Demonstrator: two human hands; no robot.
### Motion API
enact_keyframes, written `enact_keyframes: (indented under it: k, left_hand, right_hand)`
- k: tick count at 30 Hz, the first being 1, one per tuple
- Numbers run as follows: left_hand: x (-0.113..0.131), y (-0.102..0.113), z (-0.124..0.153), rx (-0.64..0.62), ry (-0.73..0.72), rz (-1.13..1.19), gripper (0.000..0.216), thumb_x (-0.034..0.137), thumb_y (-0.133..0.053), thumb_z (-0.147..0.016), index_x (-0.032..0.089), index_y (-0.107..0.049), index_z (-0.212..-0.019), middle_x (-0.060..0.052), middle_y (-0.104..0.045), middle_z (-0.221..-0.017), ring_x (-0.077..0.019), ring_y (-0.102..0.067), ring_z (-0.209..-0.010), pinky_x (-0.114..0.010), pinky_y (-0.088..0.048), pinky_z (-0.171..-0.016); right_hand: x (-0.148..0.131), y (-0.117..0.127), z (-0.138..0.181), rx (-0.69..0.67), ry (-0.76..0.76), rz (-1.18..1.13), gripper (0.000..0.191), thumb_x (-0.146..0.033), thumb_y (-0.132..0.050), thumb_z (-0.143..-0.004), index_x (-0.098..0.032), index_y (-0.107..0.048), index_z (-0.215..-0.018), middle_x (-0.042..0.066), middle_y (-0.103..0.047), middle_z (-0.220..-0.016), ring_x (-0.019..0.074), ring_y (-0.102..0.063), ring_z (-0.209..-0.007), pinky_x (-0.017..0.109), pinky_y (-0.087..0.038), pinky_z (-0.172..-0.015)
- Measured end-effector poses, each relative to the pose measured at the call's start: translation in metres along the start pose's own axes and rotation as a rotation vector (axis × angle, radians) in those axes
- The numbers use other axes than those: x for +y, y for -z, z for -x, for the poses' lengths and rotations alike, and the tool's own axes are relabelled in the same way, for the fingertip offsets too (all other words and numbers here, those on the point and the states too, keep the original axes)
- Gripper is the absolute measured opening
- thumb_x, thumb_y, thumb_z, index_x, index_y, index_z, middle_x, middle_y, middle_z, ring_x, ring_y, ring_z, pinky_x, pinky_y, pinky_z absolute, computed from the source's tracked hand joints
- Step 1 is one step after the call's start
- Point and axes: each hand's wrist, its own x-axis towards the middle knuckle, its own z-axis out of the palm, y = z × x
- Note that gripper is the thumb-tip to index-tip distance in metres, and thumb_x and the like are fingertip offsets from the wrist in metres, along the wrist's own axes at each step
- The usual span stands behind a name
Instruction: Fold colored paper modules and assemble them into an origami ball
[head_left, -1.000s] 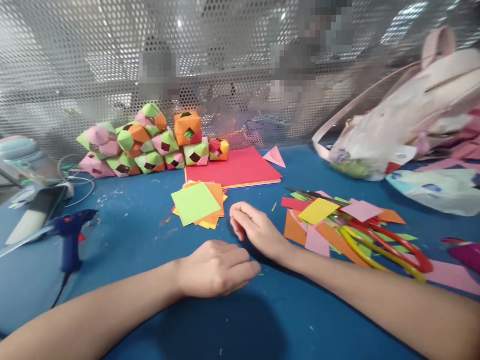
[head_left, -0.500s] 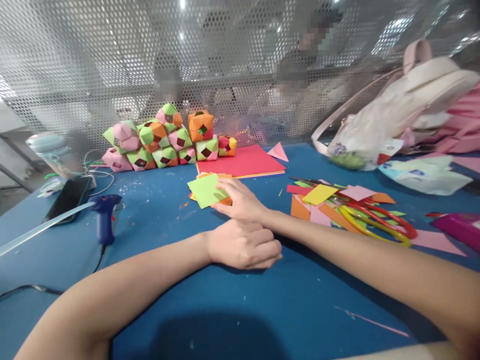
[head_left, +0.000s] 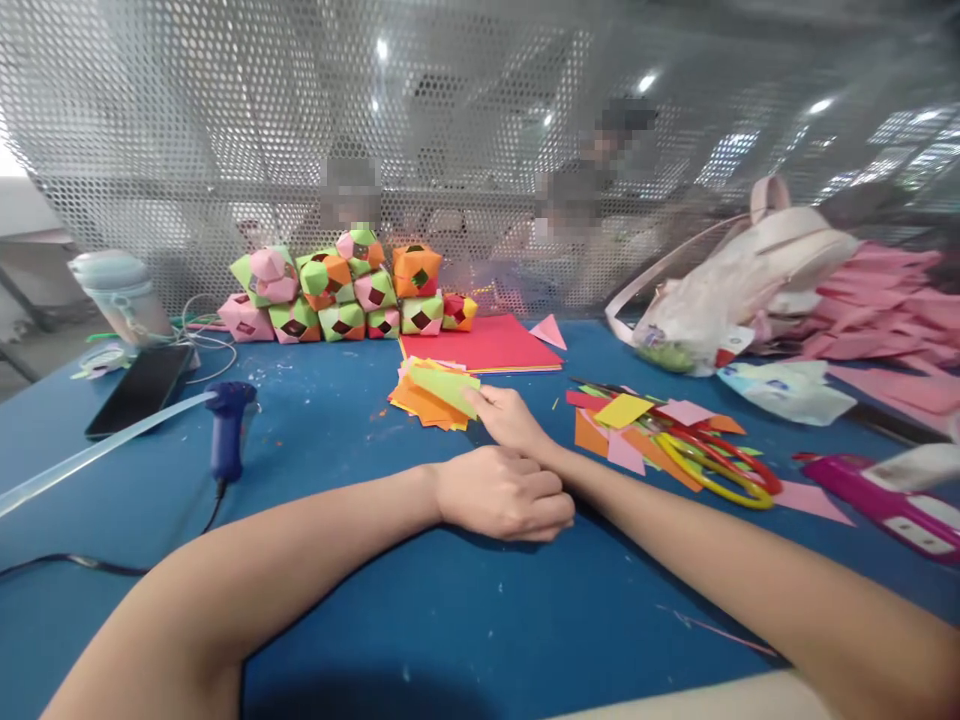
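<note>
My right hand pinches the right edge of a light green paper square. The square is tilted above a messy stack of orange and yellow paper squares. Closed in a loose fist, my left hand rests on the table just in front of my right wrist. Its curled fingers point right, and whether anything is inside them is hidden. Behind the stack lies a pile of larger red paper sheets.
Folded paper boxes are piled at the back. A blue glue gun, a phone and a bottle stand left. Scissors lie on paper scraps at right, near a purple tool and a bag.
My right hand has closed on the green square's right edge and tilted it up, uncovering more orange squares. My left fist looks the same. The camera view has shifted slightly.
</note>
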Motion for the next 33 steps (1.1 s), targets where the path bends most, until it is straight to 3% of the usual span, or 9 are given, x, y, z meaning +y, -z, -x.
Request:
enact_keyframes:
  k: [5, 8, 11, 13, 16, 20, 25, 29, 33]
  left_hand:
    - [0.001, 0.001, 0.0, -0.025, 0.017, -0.003, 0.033, 0.028, -0.034, -0.093, 0.015, -0.058, -0.074, -0.002, -0.058, -0.065, -0.0112, -0.052, -0.053, -0.026, -0.04, -0.052]
    - [0.001, 0.001, 0.002, -0.062, 0.037, -0.011, 0.033, 0.029, -0.034, -0.093, 0.016, -0.057, -0.074, -0.001, -0.059, -0.066, -0.011, -0.052, -0.053, -0.026, -0.039, -0.052]
    - [0.002, 0.001, 0.003, -0.11, 0.049, -0.02, 0.033, 0.029, -0.032, -0.094, 0.016, -0.057, -0.077, -0.002, -0.059, -0.066, -0.0113, -0.054, -0.054, -0.027, -0.039, -0.052]
    - [0.002, 0.002, 0.003, -0.131, 0.061, -0.017, 0.033, 0.029, -0.031, -0.094, 0.017, -0.057, -0.077, -0.002, -0.059, -0.066, -0.0115, -0.055, -0.055, -0.028, -0.038, -0.051]
    - [0.002, 0.005, 0.003, -0.172, 0.115, 0.019, 0.034, 0.03, -0.031, -0.094, 0.017, -0.057, -0.077, -0.002, -0.061, -0.068, -0.0117, -0.056, -0.057, -0.027, -0.038, -0.051]
    - [-0.001, 0.008, 0.002, -0.218, 0.332, 0.109, 0.031, 0.028, -0.031, -0.094, 0.015, -0.059, -0.086, -0.004, -0.064, -0.075, -0.0121, -0.059, -0.063, -0.025, -0.041, -0.057]
    - [-0.003, 0.011, 0.003, -0.268, 0.462, 0.221, 0.029, 0.027, -0.033, -0.093, 0.015, -0.059, -0.087, -0.005, -0.065, -0.079, -0.0133, -0.059, -0.07, -0.023, -0.042, -0.063]
    - [-0.005, 0.01, 0.004, -0.24, 0.624, 0.305, 0.027, 0.026, -0.036, -0.092, 0.016, -0.058, -0.082, -0.005, -0.065, -0.081, -0.0126, -0.059, -0.072, -0.022, -0.044, -0.065]
    - [-0.008, 0.01, 0.004, -0.229, 0.674, 0.305, 0.028, 0.022, -0.034, -0.092, 0.014, -0.057, -0.08, -0.005, -0.064, -0.079, -0.0121, -0.057, -0.069, -0.022, -0.043, -0.063]
  right_hand:
    - [0.001, 0.004, 0.003, 0.224, -0.058, -0.079, 0.046, -0.052, -0.033, -0.088, -0.022, -0.027, -0.054, -0.005, -0.03, -0.049, 0.0089, -0.031, -0.047, 0.023, -0.029, -0.042]
    - [0.0, 0.008, 0.002, 0.326, -0.024, -0.113, 0.044, -0.049, -0.038, -0.087, -0.021, -0.03, -0.054, -0.001, -0.045, -0.059, 0.012, -0.044, -0.058, 0.025, -0.04, -0.055]
    - [-0.001, 0.016, 0.0, 0.369, 0.023, -0.145, 0.039, -0.047, -0.043, -0.086, -0.02, -0.043, -0.058, 0.005, -0.058, -0.079, 0.018, -0.054, -0.081, 0.029, -0.045, -0.073]
    - [-0.002, 0.024, -0.001, 0.367, 0.029, -0.164, 0.037, -0.047, -0.045, -0.085, -0.02, -0.048, -0.059, 0.005, -0.06, -0.078, 0.0195, -0.057, -0.083, 0.03, -0.047, -0.073]
    - [-0.003, 0.034, 0.002, 0.327, 0.01, -0.189, 0.039, -0.047, -0.045, -0.086, -0.019, -0.053, -0.06, 0.003, -0.06, -0.065, 0.0168, -0.059, -0.062, 0.028, -0.049, -0.059]
    - [0.0, 0.039, 0.011, 0.268, 0.002, -0.22, 0.035, -0.045, -0.046, -0.087, -0.017, -0.065, -0.079, 0.003, -0.065, -0.068, 0.0167, -0.064, -0.059, 0.026, -0.051, -0.053]
    - [0.01, 0.031, 0.022, 0.174, 0.077, -0.231, 0.032, -0.036, -0.047, -0.088, -0.021, -0.064, -0.111, 0.006, -0.064, -0.115, 0.0206, -0.066, -0.093, 0.034, -0.055, -0.08]
    - [0.015, 0.027, 0.023, 0.103, 0.135, -0.244, 0.032, -0.03, -0.046, -0.088, -0.022, -0.063, -0.114, 0.005, -0.062, -0.121, 0.0202, -0.056, -0.113, 0.039, -0.043, -0.101]
    - [0.02, 0.026, 0.023, 0.058, 0.166, -0.236, 0.032, -0.025, -0.045, -0.087, -0.023, -0.065, -0.112, 0.004, -0.06, -0.124, 0.0192, -0.054, -0.116, 0.039, -0.039, -0.104]
